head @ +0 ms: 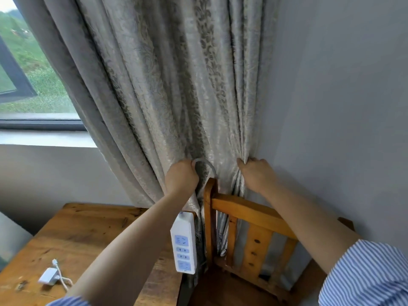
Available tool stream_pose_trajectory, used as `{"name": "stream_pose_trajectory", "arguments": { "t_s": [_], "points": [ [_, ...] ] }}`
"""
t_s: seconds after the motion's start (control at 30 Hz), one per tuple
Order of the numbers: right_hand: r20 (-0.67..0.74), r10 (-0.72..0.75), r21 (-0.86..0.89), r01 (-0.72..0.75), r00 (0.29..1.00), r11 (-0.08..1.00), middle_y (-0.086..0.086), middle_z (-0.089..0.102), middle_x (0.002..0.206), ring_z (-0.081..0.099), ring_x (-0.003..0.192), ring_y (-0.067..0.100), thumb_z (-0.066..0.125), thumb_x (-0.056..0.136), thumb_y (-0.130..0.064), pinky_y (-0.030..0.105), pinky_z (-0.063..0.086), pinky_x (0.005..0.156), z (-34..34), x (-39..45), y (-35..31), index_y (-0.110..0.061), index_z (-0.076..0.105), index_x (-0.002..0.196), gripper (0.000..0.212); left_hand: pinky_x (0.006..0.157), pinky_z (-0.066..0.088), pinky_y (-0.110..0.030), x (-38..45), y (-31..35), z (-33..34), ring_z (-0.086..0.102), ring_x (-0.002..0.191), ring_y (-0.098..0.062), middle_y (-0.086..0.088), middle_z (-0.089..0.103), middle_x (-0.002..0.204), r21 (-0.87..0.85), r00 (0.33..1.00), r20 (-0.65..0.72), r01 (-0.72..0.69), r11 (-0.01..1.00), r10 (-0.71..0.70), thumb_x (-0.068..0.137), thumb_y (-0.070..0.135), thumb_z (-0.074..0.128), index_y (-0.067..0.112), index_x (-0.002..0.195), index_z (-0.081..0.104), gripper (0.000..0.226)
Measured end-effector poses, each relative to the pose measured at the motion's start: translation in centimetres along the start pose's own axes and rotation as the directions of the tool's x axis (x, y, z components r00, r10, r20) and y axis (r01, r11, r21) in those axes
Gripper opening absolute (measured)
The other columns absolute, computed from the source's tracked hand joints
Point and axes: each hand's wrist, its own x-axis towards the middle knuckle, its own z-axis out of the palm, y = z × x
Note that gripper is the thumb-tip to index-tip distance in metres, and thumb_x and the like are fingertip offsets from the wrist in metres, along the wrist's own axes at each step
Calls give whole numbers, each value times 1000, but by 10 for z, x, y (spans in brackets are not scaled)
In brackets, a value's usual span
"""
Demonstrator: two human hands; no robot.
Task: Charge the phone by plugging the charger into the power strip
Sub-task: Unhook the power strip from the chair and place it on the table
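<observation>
No word, brand, number or label can be read anywhere here. The white power strip (184, 244), hanging beside the wooden chair (249, 230), bears only pale blue socket panels with dark slots, no lettering that shows. The white charger (49, 277), well to the left of the power strip, has a plain face, too small and blurred for any print.

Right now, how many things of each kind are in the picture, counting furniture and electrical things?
Furniture: 2, table and chair
Electrical: 3, power strip, its cord, charger
Total: 5
</observation>
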Motion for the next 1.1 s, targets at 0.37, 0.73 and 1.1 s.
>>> {"name": "stream_pose_trajectory", "arguments": {
  "t_s": [0.37, 0.73, 1.1],
  "points": [
    [127, 11, 225, -39, 992, 974, 18, 59, 110, 57, 90, 27, 41, 91, -17, 27, 41, 62, -8, -25, -40, -8, 39, 130, 40, 49, 31, -28, -1, -21, -10, 47, 64, -28, -14, 51, 72, -41, 990, 144, 5, 999, 1, 94, 15, 35, 8, 65, 43, 31],
    [27, -118, 209, 110, 993, 972, 17, 50, 123, 51, 103, 33, 38, 90, -7, 37, 45, 70, -21, -33, -159, -8, 33, 131, 41, 73, 39, -29, -47, -123, -99, 59, 95, -34, -21, 67, 104, -123, 958, 234, -140, 982, 166, 94, 14, 44, 1, 104, 64, 26],
    [153, -223, 632, 78, 963, 771, 15, 53, 80, 53, 76, 31, 37, 96, -16, 34, 37, 66, -1, -64, -288, -11, 46, 81, 18, 59, 26, -23, -98, -244, -163, 47, 73, -25, -10, 53, 75, -110, 861, 435, -239, 965, 263, 83, 6, 57, 1, 78, 59, 7]
  ]
}}
